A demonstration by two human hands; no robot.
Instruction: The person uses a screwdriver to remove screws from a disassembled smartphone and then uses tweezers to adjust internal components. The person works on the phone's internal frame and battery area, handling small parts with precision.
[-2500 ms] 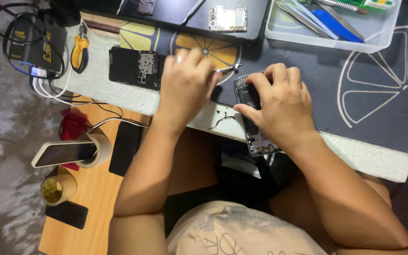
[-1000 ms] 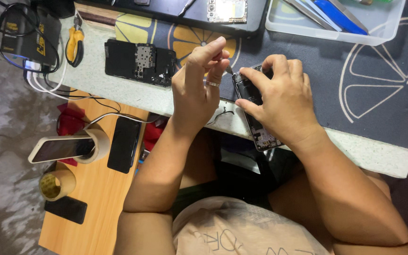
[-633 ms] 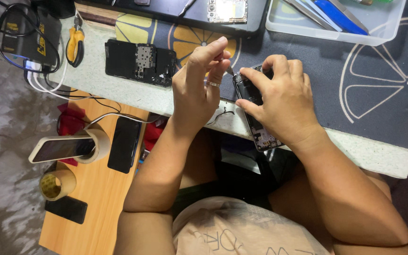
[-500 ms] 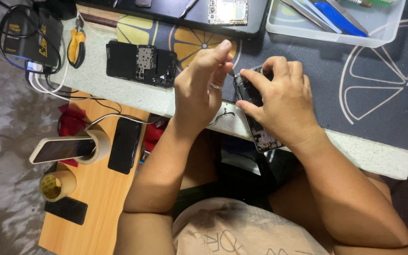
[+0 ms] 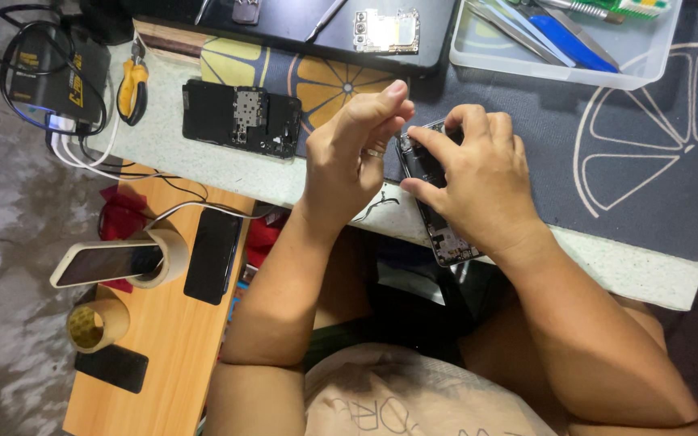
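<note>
Nearest to me, low on the left, I see a wooden side table [image 5: 163, 355] carrying a black phone [image 5: 212, 256], a light-coloured phone [image 5: 107, 264] resting across a tape roll [image 5: 167, 254], a second tape roll [image 5: 94, 323] and a small dark phone [image 5: 112, 368]. Above that runs the pale bench [image 5: 228, 165] edge, with a dark mat [image 5: 656, 161] printed with citrus slices. My right hand [image 5: 478, 182] grips an opened phone [image 5: 438, 222] that overhangs the bench edge toward me; its fingers [image 5: 438, 145] are curled closed around the phone's upper part, thumb along the near side. My left hand [image 5: 357, 153] is raised just beside it, fingers loosely bent with the thumb close to the tips, near the phone's top corner; I cannot tell whether they pinch anything. Further left lies a black phone back [image 5: 240, 119] with exposed circuitry, then yellow-handled pliers [image 5: 133, 89] and a black charger box [image 5: 54, 73] with cables. Farthest away sit a dark tray [image 5: 300, 24] holding a circuit board [image 5: 387, 31], and a clear plastic bin [image 5: 563, 73] of tools.
</note>
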